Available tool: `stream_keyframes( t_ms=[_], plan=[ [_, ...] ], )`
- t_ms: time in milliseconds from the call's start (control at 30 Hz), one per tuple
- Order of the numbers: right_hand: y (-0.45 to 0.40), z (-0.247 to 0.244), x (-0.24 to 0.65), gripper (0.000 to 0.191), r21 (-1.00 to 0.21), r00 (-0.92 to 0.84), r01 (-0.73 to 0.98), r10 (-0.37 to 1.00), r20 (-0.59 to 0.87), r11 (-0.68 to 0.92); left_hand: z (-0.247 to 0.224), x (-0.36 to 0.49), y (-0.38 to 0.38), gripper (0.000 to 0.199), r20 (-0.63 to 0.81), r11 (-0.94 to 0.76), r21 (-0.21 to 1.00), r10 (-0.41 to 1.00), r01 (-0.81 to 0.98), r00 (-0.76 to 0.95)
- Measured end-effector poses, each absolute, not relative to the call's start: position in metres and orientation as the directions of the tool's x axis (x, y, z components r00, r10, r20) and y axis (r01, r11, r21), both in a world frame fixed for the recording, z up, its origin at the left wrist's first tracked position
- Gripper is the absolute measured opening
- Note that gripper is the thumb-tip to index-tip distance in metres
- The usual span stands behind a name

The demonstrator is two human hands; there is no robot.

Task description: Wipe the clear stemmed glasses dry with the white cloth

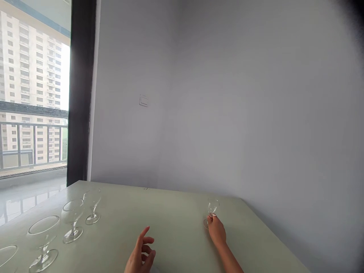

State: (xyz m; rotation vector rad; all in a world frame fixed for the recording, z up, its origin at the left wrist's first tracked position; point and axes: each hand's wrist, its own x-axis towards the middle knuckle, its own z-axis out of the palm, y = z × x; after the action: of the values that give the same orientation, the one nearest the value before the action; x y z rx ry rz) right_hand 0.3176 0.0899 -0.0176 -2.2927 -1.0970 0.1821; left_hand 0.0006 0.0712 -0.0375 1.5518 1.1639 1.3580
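Observation:
On the right part of the pale green table (pixel 176 212), my right hand (pixel 216 229) grips a clear stemmed glass (pixel 213 206) by its stem. The glass's bowl points up and its foot shows just left of my fingers. My left hand (pixel 142 252) is near the table's front edge at the middle, fingers apart and slightly curled, holding nothing. Several more stemmed glasses stand upright at the left, among them a back one (pixel 93 204), a middle one (pixel 72 220) and a larger-looking near one (pixel 43 242). Another glass (pixel 7 258) is cut off at the lower left corner.
Grey walls (pixel 213 94) meet behind the table, with a light switch (pixel 143 100) on the left one. A dark frame (pixel 82 91) borders a window at the left, with a balcony railing (pixel 34 144) and a tall building beyond.

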Motion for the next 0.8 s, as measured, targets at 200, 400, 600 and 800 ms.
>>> stream_keyframes(
  t_ms=[200,400,600,800],
  plan=[
    [0.096,-0.024,0.327,0.028,-0.553,0.671,0.656,0.732,0.117,-0.513,-0.045,0.000,0.075,0.050,0.286,-0.289,0.942,0.957,0.171,0.045],
    [0.087,-0.030,0.331,0.024,-0.578,0.621,0.677,0.776,0.116,-0.455,-0.034,0.000,0.071,0.046,0.300,-0.295,0.946,0.954,0.133,-0.017],
    [0.072,-0.043,0.344,0.054,-0.672,0.608,0.618,0.790,0.080,-0.408,-0.012,-0.019,0.077,0.039,0.287,-0.286,0.958,0.945,0.029,-0.157],
    [0.057,-0.045,0.351,0.061,-0.780,0.620,0.501,0.785,0.022,-0.374,0.023,-0.038,0.081,0.038,0.243,-0.261,0.964,0.943,-0.053,-0.225]
  ],
)
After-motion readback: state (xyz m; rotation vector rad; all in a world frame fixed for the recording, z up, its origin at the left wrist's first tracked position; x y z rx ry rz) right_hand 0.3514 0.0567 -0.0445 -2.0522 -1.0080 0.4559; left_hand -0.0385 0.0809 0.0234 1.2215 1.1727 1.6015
